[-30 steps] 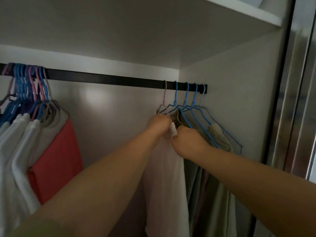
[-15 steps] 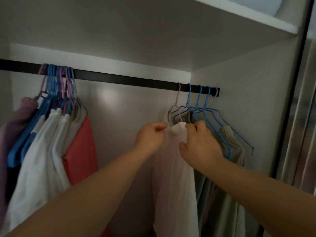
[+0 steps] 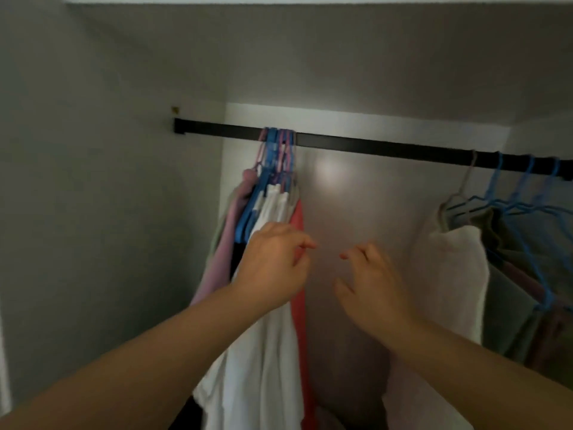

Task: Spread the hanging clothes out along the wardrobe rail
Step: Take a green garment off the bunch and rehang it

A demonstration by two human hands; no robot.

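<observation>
A black wardrobe rail (image 3: 372,147) runs from the left wall to the right edge of view. A tight bunch of hangers (image 3: 278,150) hangs left of middle, carrying white, pink and coral-red clothes (image 3: 269,336). My left hand (image 3: 273,265) is in front of that bunch, fingers curled near the coral garment (image 3: 299,218), holding nothing I can see. My right hand (image 3: 372,283) hovers open in the gap between the groups. On the right hang a pale garment (image 3: 452,274) and olive clothes (image 3: 508,243) on blue hangers, spaced apart.
The wardrobe's left side wall (image 3: 108,212) is close to the bunched clothes. A shelf underside (image 3: 310,57) sits above the rail. The back panel (image 3: 356,212) shows bare between the two clothing groups.
Both hands have let go of the pale garment on the right and moved left. The view has swung left, bringing the bunched hangers to the middle.
</observation>
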